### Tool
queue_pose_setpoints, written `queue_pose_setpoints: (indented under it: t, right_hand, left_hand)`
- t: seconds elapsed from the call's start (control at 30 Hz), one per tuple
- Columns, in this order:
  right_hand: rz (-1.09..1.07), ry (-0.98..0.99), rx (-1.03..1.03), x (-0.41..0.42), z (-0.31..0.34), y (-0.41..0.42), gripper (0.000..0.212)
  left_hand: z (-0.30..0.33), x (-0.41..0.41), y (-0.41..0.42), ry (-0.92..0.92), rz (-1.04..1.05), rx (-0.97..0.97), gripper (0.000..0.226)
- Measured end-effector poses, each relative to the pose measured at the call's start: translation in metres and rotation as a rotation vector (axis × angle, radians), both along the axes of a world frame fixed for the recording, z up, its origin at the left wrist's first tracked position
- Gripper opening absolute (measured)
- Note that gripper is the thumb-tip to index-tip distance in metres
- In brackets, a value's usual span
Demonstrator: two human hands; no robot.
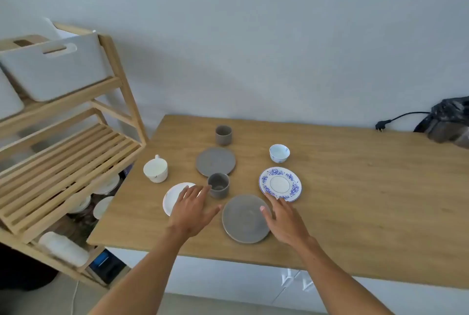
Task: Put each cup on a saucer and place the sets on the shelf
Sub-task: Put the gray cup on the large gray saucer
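Nothing paired yet — four cups and four saucers lie loose on the surface [355, 187]. Near grey cup [218, 185] stands upright, mouth up, axis vertical, at 12 o'clock of the near grey saucer [245, 218]. Left hand [191, 209] hovers over the white saucer [172, 199], fingers spread, holding nothing, tips just beside that cup. Right hand [284, 220] likewise released, at the saucer's 3 o'clock edge — probably to steady it. Shelf [68, 162] at 9 o'clock.

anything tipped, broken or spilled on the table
Nothing stands out. The four cups, such as the near grey cup, stand upright, and the saucers, such as the blue saucer, lie flat on the table. No spill shows.
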State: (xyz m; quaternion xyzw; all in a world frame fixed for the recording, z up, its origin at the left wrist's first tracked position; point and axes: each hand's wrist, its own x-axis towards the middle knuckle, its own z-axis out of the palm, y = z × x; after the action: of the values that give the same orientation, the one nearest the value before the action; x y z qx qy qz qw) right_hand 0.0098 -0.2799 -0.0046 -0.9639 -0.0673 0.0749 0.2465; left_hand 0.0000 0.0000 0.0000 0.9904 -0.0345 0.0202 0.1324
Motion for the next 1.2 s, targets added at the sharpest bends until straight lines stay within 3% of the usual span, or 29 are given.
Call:
queue_pose_setpoints:
  t: [0.27, 0.67, 1.2]
  right_hand:
    - [-0.119, 0.068, -0.023, -0.008, -0.03, 0.001, 0.046]
    - [-0.289, 0.099, 0.293, -0.002, -0.045, 0.004, 0.04]
    - [-0.331, 0.153, 0.266, 0.003, -0.037, 0.01, 0.035]
  left_hand:
    - [-0.021, 0.009, -0.01, -0.092, 0.012, -0.022, 0.047]
    - [-0.023, 0.026, -0.018, -0.206, 0.081, -0.054, 0.016]
    - [-0.012, 0.008, -0.025, -0.332, 0.072, -0.111, 0.008]
